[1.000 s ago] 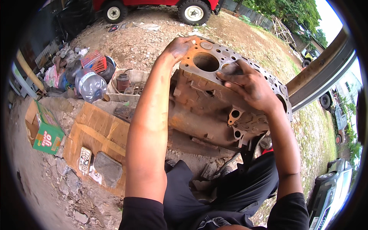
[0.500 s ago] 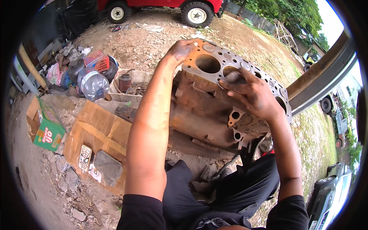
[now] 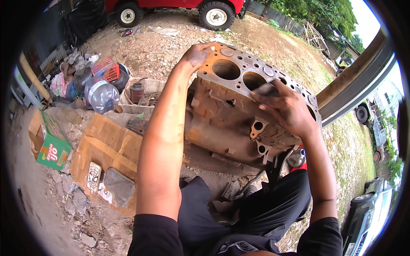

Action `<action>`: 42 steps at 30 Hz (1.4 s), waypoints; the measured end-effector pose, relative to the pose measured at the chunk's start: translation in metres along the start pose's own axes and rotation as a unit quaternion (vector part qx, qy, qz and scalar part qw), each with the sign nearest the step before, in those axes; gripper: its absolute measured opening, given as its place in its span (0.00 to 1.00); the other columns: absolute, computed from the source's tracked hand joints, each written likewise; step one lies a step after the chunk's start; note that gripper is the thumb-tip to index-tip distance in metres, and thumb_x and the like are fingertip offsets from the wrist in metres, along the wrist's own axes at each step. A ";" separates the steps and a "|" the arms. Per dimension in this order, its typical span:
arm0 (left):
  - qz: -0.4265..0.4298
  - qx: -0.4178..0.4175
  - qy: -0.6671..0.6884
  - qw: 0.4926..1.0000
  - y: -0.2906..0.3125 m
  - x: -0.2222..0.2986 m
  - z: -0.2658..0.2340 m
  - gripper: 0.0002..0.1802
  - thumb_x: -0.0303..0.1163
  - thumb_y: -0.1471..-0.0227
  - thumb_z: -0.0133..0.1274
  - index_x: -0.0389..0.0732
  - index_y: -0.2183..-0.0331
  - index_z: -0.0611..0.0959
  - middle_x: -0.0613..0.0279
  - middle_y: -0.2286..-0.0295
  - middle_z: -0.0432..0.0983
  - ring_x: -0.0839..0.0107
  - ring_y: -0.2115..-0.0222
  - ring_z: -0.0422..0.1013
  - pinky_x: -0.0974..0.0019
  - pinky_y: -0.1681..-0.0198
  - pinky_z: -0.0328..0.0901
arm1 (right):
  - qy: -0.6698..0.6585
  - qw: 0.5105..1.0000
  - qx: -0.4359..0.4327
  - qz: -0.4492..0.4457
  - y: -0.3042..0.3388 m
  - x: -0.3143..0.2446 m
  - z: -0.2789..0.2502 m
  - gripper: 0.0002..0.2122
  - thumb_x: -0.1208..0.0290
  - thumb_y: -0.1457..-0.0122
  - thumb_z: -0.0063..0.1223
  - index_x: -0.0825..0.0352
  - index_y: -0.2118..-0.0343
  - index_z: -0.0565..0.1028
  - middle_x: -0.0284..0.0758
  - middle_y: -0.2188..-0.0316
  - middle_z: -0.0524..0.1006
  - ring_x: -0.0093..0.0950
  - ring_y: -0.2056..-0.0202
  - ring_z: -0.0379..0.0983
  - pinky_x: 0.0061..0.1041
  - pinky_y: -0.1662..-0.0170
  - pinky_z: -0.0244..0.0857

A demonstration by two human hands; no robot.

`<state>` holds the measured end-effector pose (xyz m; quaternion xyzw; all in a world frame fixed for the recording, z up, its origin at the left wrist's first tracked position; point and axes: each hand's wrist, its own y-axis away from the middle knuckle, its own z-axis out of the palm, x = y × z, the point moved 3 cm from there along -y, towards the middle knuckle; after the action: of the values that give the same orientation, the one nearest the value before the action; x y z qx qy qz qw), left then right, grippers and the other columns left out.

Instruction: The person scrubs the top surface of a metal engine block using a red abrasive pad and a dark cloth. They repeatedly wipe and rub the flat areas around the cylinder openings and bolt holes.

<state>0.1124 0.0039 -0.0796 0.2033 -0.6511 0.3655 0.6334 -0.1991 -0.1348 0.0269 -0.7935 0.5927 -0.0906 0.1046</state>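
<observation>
A rusty engine block [image 3: 226, 115] stands before me, its flat top face bare metal with rust at the left end and several round cylinder bores. My left hand [image 3: 197, 55] is closed over the block's far left corner, fingers curled on the edge. On the near side of the top face, just right of the second bore, my right hand [image 3: 284, 106] presses a thin dark grey piece [image 3: 267, 90] that looks like sandpaper. Its fingers are bent over that piece and partly hide the bores further right.
Flattened cardboard [image 3: 109, 147] lies at left with a phone case [image 3: 93, 177] and a dark slab [image 3: 119, 187] on it. Beside it are a green carton [image 3: 53, 143], a large clear bottle [image 3: 101, 94] and a red basket [image 3: 105, 68]. A post [image 3: 354, 77] rises close behind the block's right end.
My right hand has slid rightward along the block's top with the dark piece, uncovering more of the second bore. My left hand keeps its place on the corner. The whole view has shifted slightly.
</observation>
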 end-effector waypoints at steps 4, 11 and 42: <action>-0.014 -0.030 0.050 0.998 0.002 0.002 0.010 0.25 0.27 0.30 0.51 0.36 0.34 0.77 0.54 0.45 0.82 0.69 0.52 0.80 0.65 0.45 0.75 | 0.011 1.000 0.001 -0.009 -0.059 -0.015 0.026 0.16 0.56 0.31 0.59 0.50 0.44 0.85 0.42 0.57 0.75 0.42 0.60 0.78 0.43 0.57 0.73; -0.021 -0.022 0.028 0.999 0.007 0.007 0.005 0.25 0.30 0.29 0.52 0.35 0.34 0.76 0.53 0.44 0.81 0.69 0.49 0.79 0.66 0.43 0.74 | -0.020 0.999 0.021 0.028 -0.002 0.004 0.008 0.14 0.60 0.34 0.62 0.50 0.47 0.87 0.40 0.57 0.76 0.42 0.57 0.80 0.41 0.55 0.76; -0.170 -0.085 -0.307 0.933 0.219 0.111 0.139 0.36 0.51 0.30 0.56 0.27 0.37 0.76 0.43 0.42 0.77 0.57 0.44 0.77 0.57 0.40 0.71 | -0.407 0.892 0.125 0.150 0.108 -0.058 0.054 0.32 0.62 0.31 0.59 0.74 0.29 0.66 0.60 0.38 0.68 0.57 0.38 0.69 0.44 0.34 0.63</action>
<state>-0.1538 0.0658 -0.0097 0.3587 -0.7982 0.1155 0.4700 -0.3003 -0.1054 -0.0556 -0.6427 0.5940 0.1837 0.4476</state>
